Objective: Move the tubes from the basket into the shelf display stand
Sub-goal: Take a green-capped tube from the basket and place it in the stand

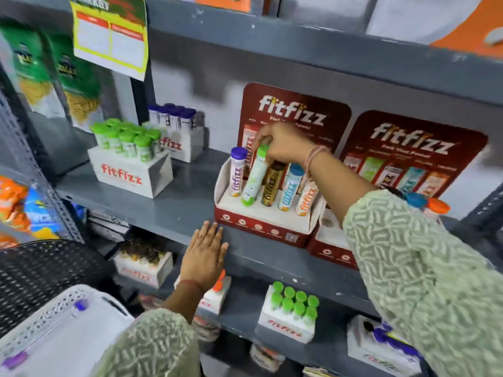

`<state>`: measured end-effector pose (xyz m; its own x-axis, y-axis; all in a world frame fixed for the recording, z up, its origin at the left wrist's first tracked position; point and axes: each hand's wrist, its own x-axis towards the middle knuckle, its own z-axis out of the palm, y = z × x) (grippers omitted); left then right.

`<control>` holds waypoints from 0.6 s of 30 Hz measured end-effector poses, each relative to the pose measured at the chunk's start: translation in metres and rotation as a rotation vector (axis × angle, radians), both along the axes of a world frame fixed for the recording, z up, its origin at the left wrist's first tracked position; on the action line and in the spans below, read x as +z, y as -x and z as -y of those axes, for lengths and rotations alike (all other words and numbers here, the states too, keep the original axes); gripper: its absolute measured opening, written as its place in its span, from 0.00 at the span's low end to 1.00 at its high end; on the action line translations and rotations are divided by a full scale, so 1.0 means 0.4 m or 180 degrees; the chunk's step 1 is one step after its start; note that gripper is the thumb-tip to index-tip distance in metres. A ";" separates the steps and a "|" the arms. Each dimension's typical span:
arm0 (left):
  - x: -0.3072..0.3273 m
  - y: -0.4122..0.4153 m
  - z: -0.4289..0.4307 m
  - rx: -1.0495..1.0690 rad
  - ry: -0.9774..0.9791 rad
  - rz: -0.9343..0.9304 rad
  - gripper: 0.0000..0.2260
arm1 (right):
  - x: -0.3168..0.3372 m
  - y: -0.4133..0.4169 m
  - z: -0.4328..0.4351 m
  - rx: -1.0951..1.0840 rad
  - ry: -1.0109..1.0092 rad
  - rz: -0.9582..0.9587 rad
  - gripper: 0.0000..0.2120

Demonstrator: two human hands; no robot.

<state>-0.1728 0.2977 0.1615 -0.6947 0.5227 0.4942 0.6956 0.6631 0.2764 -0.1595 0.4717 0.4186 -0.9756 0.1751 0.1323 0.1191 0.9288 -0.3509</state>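
Grey metal shop shelving [190, 205] fills the view, stocked with tube boxes. On its middle shelf, the right hand [283, 148] pinches the green cap of a white-and-green tube [254, 178] between fingertips and thumb; the tube leans left and its lower end sits in the second hole of the dark red cardboard display stand [261, 227]. To its left in the stand is a purple-capped white tube [236, 172]; to its right stand a gold-and-black tube [272, 183], a blue-capped tube [291, 186] and an orange-printed tube [306, 198], partly hidden by the wrist. The left hand [204, 253] lies flat and open on the shelf's front edge, just before the stand's left corner, holding nothing. A white perforated plastic basket [54, 322] sits at the lower left, blurred, with purple-capped tubes [79, 306] inside. A second red stand [334, 248] adjoins the first on the right.
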 end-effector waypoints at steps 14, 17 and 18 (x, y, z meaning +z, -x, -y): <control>-0.002 0.002 0.005 -0.0108 0.0304 0.0251 0.31 | 0.009 0.058 -0.041 -0.0163 0.0020 0.0456 0.19; -0.004 0.002 0.006 -0.0136 0.0301 0.0274 0.32 | 0.007 0.049 -0.039 -0.0102 0.0048 0.0515 0.17; -0.003 0.002 0.007 -0.0138 0.0300 0.0280 0.32 | 0.006 0.045 -0.036 -0.0054 0.0113 0.0495 0.16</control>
<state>-0.1738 0.2951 0.1602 -0.7089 0.5943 0.3797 0.6999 0.6590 0.2754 -0.1776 0.4861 0.4209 -0.9807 0.1936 -0.0267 0.1901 0.9135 -0.3597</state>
